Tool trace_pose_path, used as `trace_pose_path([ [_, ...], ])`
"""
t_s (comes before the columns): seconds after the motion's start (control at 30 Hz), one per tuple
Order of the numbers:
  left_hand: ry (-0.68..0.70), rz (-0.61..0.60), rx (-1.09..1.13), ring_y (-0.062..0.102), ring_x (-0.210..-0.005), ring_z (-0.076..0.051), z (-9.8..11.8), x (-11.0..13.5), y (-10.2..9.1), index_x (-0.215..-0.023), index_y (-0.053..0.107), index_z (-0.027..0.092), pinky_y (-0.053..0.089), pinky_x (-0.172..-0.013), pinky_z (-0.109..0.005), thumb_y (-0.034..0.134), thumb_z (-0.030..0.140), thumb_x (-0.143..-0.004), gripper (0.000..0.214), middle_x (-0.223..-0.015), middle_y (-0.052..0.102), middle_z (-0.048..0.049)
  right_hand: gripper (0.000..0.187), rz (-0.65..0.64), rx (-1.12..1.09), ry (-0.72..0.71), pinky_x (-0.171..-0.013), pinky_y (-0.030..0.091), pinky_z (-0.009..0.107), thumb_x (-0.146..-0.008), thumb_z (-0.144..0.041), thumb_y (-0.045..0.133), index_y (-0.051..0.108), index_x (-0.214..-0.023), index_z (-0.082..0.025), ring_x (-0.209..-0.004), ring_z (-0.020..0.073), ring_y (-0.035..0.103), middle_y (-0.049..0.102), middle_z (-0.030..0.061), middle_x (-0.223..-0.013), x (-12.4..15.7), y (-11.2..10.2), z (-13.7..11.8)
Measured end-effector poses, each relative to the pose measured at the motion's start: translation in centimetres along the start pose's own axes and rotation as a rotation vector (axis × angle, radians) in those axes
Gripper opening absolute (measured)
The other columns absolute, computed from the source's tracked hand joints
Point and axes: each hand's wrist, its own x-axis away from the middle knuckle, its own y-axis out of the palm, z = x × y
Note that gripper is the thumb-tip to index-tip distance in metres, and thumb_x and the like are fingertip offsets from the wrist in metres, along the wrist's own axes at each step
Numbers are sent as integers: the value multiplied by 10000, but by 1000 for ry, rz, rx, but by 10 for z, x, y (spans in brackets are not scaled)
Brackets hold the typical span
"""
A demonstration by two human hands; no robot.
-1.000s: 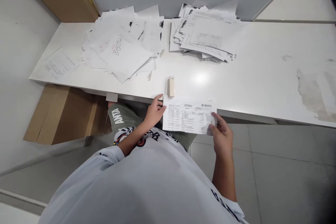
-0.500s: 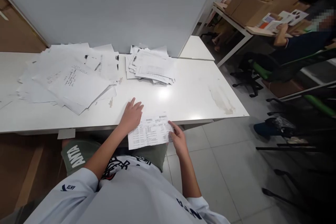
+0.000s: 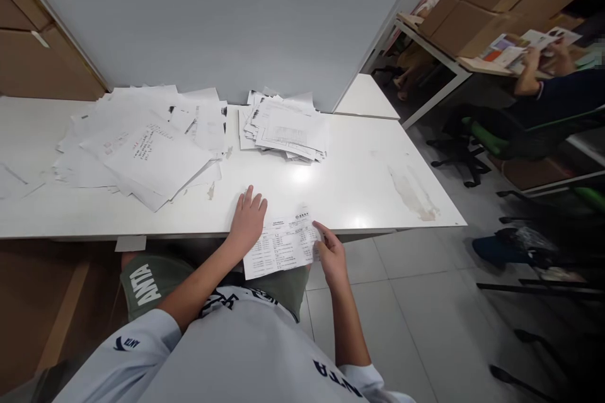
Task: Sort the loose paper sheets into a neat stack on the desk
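At the table's front edge, our right hand (image 3: 332, 256) pinches the right end of a printed sheet (image 3: 282, 245), thumb (image 3: 316, 227) on top and other fingers curled beneath, clamped on the paper. The sheet lies across the edge of a white table (image 3: 363, 201), overhanging towards our lap. Our left hand (image 3: 248, 221) rests just beside it, 4 fingers spread apart on the tabletop. Farther on sit 2 loose paper heaps, well apart from both hands: a left heap (image 3: 142, 148) and a right heap (image 3: 283, 129). At far right, a co-worker's hands (image 3: 534, 69) hold a brochure (image 3: 524, 47) below cardboard boxes (image 3: 477, 9).
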Motion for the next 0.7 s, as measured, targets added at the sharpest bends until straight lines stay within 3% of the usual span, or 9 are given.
trace_pose_path([
  [0.1,10,26,28,251,-1468,-364,0,-1,-1,-1205,605,127,336,-1148,-522,378,20,-874,415,-1284,603,-150,501,6,135,-93,-886,519,412,-700,-263,492,675,-1159,-178,-1087,258,602,647,108,-1213,-1,1,-7],
  [0.23,18,108,78,316,-1431,-401,-1,-4,0,-1111,637,131,375,-1107,-541,433,155,-926,277,-1175,645,-151,501,-22,365,-353,-854,528,398,-780,-212,433,631,-1240,-192,-1068,235,602,629,104,-1203,-4,-5,-25],
  [0.43,-27,323,208,427,-1368,-364,-8,-2,12,-1145,623,134,294,-1157,-559,469,313,-940,312,-1246,634,-141,472,102,620,-755,-937,494,394,-862,-187,410,596,-1293,-240,-1109,215,592,619,91,-1192,-29,-27,-66],
  [0.53,-32,322,221,371,-1405,-374,-7,2,16,-1205,599,127,284,-1159,-564,459,324,-944,355,-1313,595,-155,410,322,580,-844,-984,463,435,-862,-264,462,628,-1230,-197,-1122,247,587,629,117,-1139,-63,-34,-82],
  [0.6,-39,302,221,341,-1419,-388,-5,5,18,-1219,593,124,295,-1148,-575,452,334,-948,370,-1318,588,-167,452,483,442,-844,-1006,448,458,-834,-294,489,603,-1251,-163,-1154,260,568,610,130,-1182,-98,-32,-90],
  [0.7,-49,268,218,325,-1425,-396,-2,6,18,-1170,613,134,326,-1121,-589,439,338,-953,346,-1278,604,-174,605,508,144,-731,-1009,456,443,-784,-279,489,484,-1373,-139,-1180,239,552,549,123,-1318,-162,-15,-97],
])
